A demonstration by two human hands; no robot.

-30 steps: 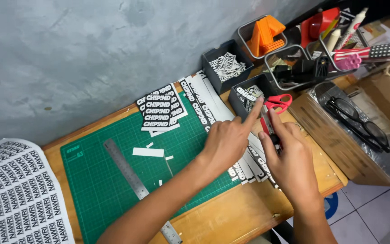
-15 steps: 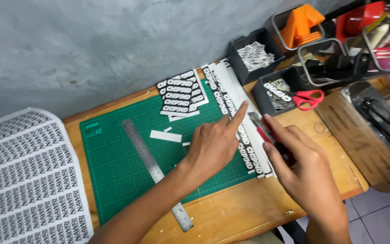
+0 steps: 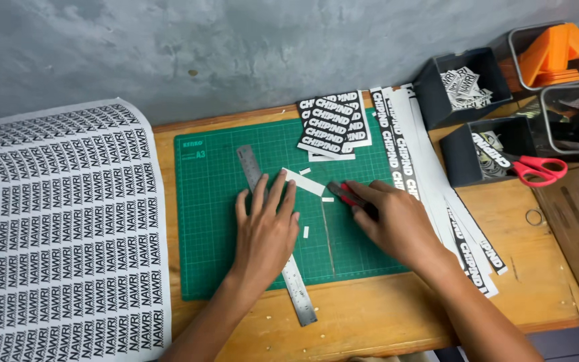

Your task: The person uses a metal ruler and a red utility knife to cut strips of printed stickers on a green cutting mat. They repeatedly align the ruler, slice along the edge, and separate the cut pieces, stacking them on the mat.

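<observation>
Left hand (image 3: 266,231): flat on metal ruler (image 3: 275,234), fingers spread apart.
Right hand (image 3: 397,224): fingers clamped on red cutter (image 3: 344,193), over green cutting mat (image 3: 212,221).

Ruler (image 3: 273,228) lies on mat (image 3: 209,201); printed sheet (image 3: 68,228) lies left.

We see a big white sheet of black labels (image 3: 68,228) at table's left edge, a stack of black-white cut labels (image 3: 333,124) at mat's top, long label strips (image 3: 430,181) on mat's right side, and more cut labels in a black bin (image 3: 465,88).
</observation>
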